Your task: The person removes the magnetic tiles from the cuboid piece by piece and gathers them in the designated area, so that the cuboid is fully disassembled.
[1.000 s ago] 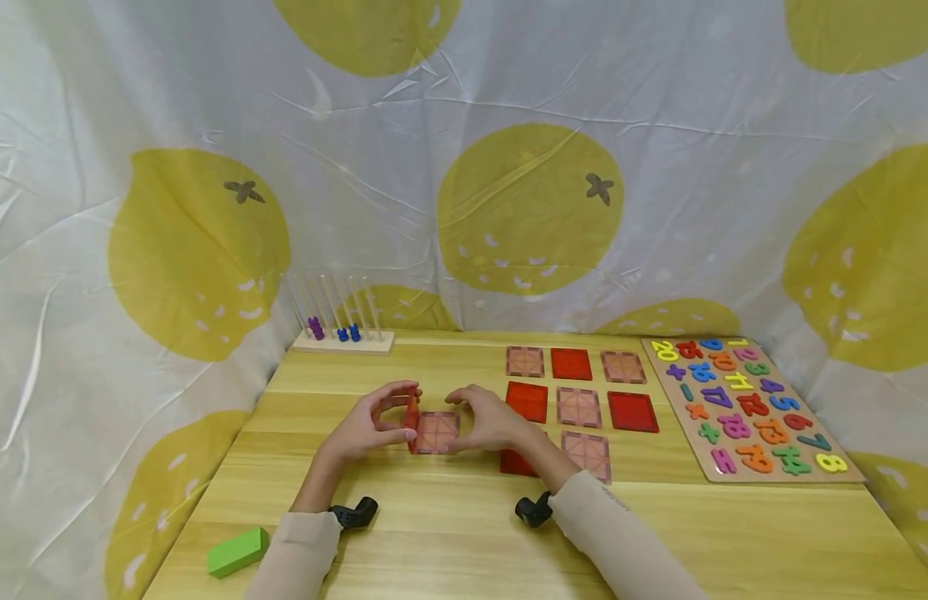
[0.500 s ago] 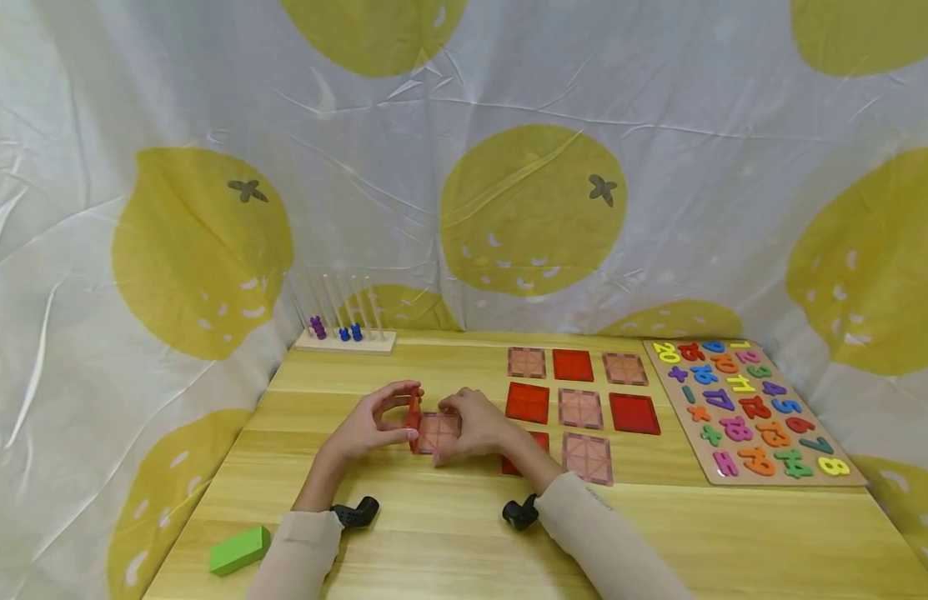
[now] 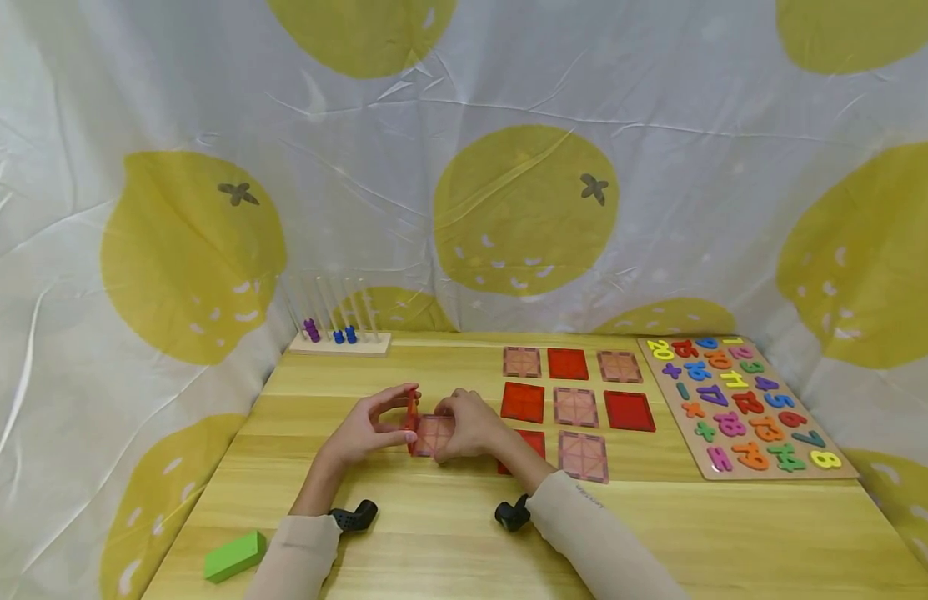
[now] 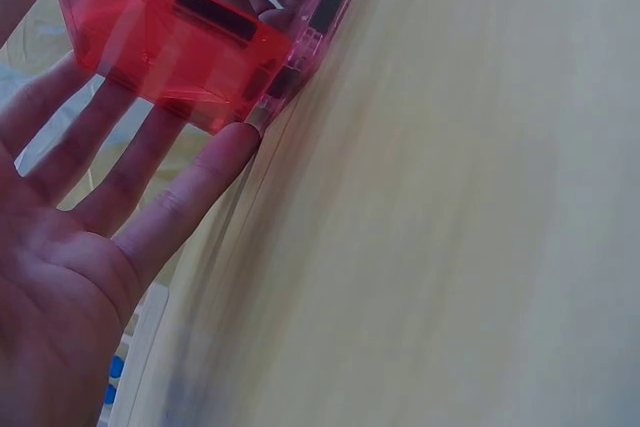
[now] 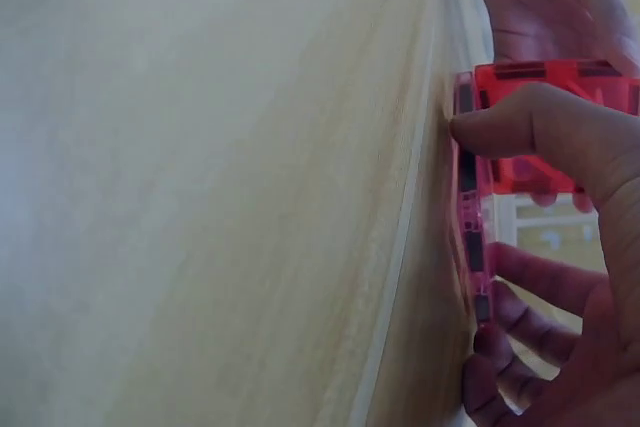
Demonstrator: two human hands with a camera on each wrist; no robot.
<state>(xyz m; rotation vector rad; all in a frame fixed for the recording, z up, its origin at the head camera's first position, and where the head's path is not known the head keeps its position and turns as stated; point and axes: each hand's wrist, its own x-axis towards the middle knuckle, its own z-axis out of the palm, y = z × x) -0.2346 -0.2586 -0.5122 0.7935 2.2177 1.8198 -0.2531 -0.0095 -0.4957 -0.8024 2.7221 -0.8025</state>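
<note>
My left hand (image 3: 358, 431) holds a red magnetic tile (image 3: 412, 422) upright on its edge, thumb at the near side and fingers at the far side. Flat on the table beside its foot lies a pink magnetic tile (image 3: 432, 433), edge to edge with the red one. My right hand (image 3: 471, 427) grips the pink tile's right part between thumb and fingers and hides some of it. In the left wrist view, fingers show through the clear red tile (image 4: 160, 37). The right wrist view has the pink tile (image 5: 471, 182) edge-on, with the thumb across it.
Right of the hands lie several red (image 3: 629, 411) and pink (image 3: 583, 456) tiles in rows; my right forearm partly covers one red tile. Further right is a number puzzle board (image 3: 749, 408). A peg counting stand (image 3: 339, 343) stands back left, a green block (image 3: 234, 557) front left.
My right hand has moved slightly left and its thumb and fingers have come in onto the pink tile. The left hand keeps the red tile upright in the same place.
</note>
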